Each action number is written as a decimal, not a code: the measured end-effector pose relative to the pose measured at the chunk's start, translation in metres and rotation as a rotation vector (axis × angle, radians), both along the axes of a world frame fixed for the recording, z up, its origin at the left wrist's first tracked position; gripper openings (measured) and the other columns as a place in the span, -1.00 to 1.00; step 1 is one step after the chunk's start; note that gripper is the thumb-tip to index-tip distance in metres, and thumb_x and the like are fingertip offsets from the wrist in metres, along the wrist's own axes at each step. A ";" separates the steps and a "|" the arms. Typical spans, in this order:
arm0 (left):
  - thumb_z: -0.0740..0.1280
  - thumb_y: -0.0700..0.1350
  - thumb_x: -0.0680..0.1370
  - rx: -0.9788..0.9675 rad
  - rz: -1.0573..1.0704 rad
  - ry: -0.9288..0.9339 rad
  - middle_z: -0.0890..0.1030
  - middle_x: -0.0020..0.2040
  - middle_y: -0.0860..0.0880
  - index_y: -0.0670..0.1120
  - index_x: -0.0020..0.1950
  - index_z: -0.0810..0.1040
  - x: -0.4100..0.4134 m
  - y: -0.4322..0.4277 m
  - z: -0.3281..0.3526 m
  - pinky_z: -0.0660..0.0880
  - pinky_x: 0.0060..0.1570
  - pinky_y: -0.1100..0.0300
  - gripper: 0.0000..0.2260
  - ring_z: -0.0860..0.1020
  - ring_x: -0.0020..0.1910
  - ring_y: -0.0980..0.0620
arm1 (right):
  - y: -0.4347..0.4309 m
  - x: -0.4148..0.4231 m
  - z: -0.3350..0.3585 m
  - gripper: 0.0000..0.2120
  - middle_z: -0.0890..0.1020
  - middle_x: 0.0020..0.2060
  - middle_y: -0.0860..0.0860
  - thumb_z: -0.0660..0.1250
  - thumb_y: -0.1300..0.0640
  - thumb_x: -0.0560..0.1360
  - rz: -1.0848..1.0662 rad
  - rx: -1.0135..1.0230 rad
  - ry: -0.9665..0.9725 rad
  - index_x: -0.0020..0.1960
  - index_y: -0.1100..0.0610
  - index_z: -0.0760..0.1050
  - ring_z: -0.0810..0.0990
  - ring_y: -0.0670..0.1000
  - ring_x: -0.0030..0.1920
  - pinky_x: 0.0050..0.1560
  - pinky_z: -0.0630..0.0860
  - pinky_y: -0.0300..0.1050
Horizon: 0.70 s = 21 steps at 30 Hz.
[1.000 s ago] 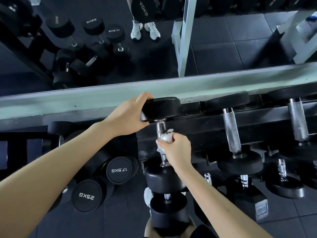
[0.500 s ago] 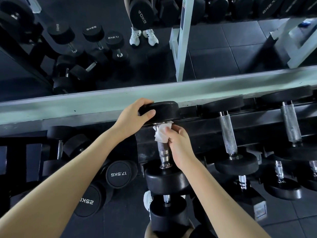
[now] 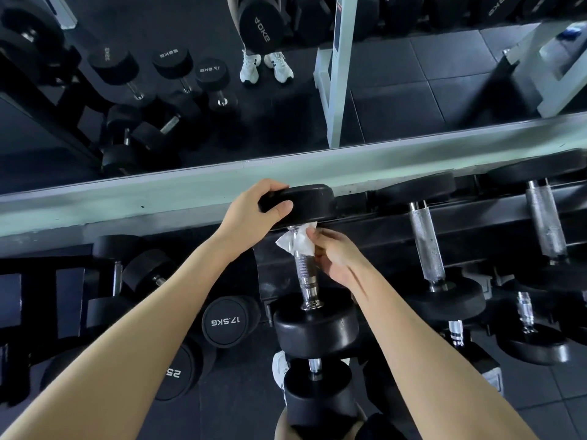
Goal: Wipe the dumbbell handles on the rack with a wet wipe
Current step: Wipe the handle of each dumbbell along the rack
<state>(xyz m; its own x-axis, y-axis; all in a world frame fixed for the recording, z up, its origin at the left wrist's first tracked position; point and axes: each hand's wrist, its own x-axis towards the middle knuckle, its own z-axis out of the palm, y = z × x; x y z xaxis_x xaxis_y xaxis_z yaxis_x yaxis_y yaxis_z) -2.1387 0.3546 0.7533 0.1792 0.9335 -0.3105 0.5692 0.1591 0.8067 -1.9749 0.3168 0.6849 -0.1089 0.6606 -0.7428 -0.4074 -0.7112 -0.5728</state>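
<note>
Wiping step in hand: wet wipe (image 3: 297, 241) is pinched by right hand (image 3: 336, 258) at handle's (image 3: 305, 276) far end. Head (image 3: 305, 203) above handle is gripped by left hand (image 3: 251, 214). Next, a stroke down the handle is probably needed.

The slim silver metal dumbbell handle (image 3: 304, 271) is rough and knurled along its middle, and smooth, glossy chrome at its near collar. Its black round dumbbell heads (image 3: 316, 328) look like smooth matt rubber with a faint sheen (the 17.5KG-marked black head (image 3: 226, 322) looks the same). The crumpled white wet wipe (image 3: 298, 242) is thin, soft and cloth-like. Toward the rack's right end, the thicker grey metal handles (image 3: 425, 246) look dull and coarse. The black metal rack beam (image 3: 476, 223) is matt.
</note>
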 end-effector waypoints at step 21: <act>0.37 -0.07 0.53 0.012 -0.035 0.018 0.57 0.12 0.11 0.01 0.19 0.53 -0.002 0.005 0.001 0.32 0.13 0.27 -0.76 0.49 0.16 0.12 | -0.055 0.011 -0.005 -0.73 0.68 -0.13 0.03 0.51 0.02 0.33 0.697 0.303 -0.767 -0.10 0.16 0.55 0.65 -0.02 -0.11 -0.05 0.58 -0.11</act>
<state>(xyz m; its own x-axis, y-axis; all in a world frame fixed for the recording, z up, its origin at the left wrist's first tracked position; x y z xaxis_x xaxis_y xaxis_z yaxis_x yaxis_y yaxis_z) -2.1404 0.3593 0.7548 0.2061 0.9304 -0.3031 0.5883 0.1297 0.7982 -1.9642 0.2618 0.6797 -0.1069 0.8010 -0.5891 0.5747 -0.4337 -0.6940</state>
